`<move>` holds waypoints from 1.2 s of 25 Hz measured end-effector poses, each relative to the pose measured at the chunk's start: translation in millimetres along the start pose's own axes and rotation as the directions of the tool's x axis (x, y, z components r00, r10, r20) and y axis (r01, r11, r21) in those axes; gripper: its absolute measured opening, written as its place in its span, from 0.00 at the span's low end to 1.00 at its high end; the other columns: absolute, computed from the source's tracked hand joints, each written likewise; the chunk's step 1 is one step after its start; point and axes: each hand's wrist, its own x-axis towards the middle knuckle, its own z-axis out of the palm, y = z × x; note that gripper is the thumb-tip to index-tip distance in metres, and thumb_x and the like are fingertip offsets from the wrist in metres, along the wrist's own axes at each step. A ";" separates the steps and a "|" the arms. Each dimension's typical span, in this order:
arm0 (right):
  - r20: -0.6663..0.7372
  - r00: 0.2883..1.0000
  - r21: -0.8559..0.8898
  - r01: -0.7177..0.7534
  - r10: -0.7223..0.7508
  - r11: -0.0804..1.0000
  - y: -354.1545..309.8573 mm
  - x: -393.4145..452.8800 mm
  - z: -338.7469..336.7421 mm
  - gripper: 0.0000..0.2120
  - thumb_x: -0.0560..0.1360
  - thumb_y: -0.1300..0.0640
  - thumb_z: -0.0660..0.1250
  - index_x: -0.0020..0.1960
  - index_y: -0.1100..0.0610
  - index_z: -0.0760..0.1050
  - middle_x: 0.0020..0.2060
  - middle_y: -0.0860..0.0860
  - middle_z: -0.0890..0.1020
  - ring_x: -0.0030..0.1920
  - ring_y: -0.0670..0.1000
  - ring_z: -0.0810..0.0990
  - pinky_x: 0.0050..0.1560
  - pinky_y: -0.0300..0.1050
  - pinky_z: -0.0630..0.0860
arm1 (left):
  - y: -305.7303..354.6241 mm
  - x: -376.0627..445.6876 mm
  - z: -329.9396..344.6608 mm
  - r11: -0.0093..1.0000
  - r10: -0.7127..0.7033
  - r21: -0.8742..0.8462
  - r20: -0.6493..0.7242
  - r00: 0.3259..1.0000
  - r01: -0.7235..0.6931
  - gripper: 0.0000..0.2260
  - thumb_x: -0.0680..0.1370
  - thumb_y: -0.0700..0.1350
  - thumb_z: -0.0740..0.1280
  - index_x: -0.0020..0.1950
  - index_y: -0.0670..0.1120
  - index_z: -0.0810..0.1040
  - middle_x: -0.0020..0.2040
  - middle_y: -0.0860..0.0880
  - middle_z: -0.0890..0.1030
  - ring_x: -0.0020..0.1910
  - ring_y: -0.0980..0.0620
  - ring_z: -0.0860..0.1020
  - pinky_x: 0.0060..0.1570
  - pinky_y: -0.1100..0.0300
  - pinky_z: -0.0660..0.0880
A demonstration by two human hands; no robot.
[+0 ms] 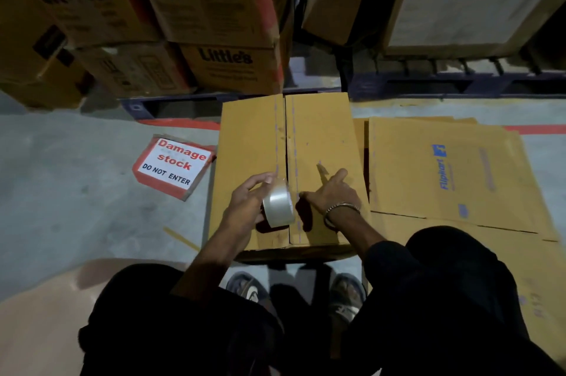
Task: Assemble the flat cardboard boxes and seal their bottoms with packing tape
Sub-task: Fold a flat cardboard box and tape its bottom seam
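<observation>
An assembled brown cardboard box (321, 130) stands on the floor in front of me, its two flaps closed with a seam running away from me. My left hand (245, 207) grips a roll of clear packing tape (278, 205) near the seam's near end. My right hand (330, 191) rests flat on the right flap beside the seam, fingers spread, a metal bracelet on its wrist. Flat cardboard boxes (444, 170) with blue print lie on the floor to the right.
A "Damage stock DO NOT ENTER" sign (173, 164) lies on the grey floor at the left. Stacked cartons (214, 23) on dark pallets (459, 84) fill the back. My knees and shoes (346, 296) are at the bottom, close to the box.
</observation>
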 end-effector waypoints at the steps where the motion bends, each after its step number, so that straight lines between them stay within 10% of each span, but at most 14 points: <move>1: 0.011 1.000 -0.013 -0.007 0.007 1.000 -1.2 2.1 0.8 0.43 0.66 0.31 0.75 0.63 0.55 0.56 0.49 0.54 0.78 0.50 0.60 0.82 0.42 0.50 0.75 | -3.0 3.3 7.2 1.000 -0.009 0.005 0.013 1.000 0.009 0.07 0.80 0.52 0.72 0.57 0.53 0.86 0.59 0.56 0.86 0.60 0.44 0.83 0.55 0.46 0.79; 9: -0.133 0.980 0.037 0.153 -0.147 0.988 2.0 17.6 1.0 0.18 0.86 0.49 0.55 0.68 0.62 0.61 0.61 0.61 0.74 0.56 0.65 0.80 0.46 0.51 0.69 | 0.2 27.1 30.9 0.992 -0.113 -0.056 -0.031 0.993 0.111 0.09 0.81 0.49 0.71 0.60 0.51 0.84 0.56 0.51 0.86 0.50 0.49 0.82 0.50 0.53 0.76; 18: -0.256 0.925 -0.375 0.174 -0.282 0.911 -16.7 11.4 -6.9 0.22 0.81 0.49 0.61 0.68 0.64 0.71 0.62 0.59 0.72 0.60 0.61 0.76 0.49 0.52 0.76 | 3.6 30.4 24.9 0.994 -0.106 -0.008 0.058 0.993 0.106 0.13 0.81 0.55 0.71 0.63 0.52 0.83 0.57 0.47 0.86 0.45 0.52 0.83 0.46 0.55 0.78; 21: -0.200 0.927 -0.081 0.307 -0.317 0.948 -26.7 17.7 -34.1 0.18 0.81 0.49 0.65 0.66 0.59 0.77 0.60 0.58 0.78 0.56 0.58 0.77 0.51 0.50 0.73 | 4.8 30.2 23.5 0.994 -0.108 -0.011 0.077 0.991 0.109 0.13 0.82 0.56 0.69 0.62 0.53 0.83 0.59 0.46 0.85 0.45 0.52 0.83 0.36 0.59 0.79; 24: 0.279 0.944 0.546 -0.006 -0.175 0.838 -43.9 8.1 -58.4 0.10 0.78 0.54 0.72 0.56 0.55 0.85 0.52 0.54 0.84 0.47 0.53 0.77 0.48 0.48 0.74 | 5.0 31.2 23.0 0.994 -0.104 -0.009 0.084 0.991 0.105 0.12 0.82 0.57 0.68 0.62 0.53 0.83 0.59 0.45 0.85 0.47 0.50 0.83 0.36 0.58 0.79; 30: 0.375 0.923 0.572 -0.160 -0.083 0.805 -56.8 4.5 -46.0 0.06 0.72 0.55 0.77 0.46 0.58 0.85 0.32 0.49 0.82 0.27 0.47 0.79 0.26 0.34 0.73 | 5.5 32.5 24.9 0.998 -0.054 0.041 0.054 0.997 0.052 0.18 0.83 0.62 0.63 0.63 0.53 0.83 0.58 0.49 0.86 0.58 0.45 0.84 0.47 0.56 0.79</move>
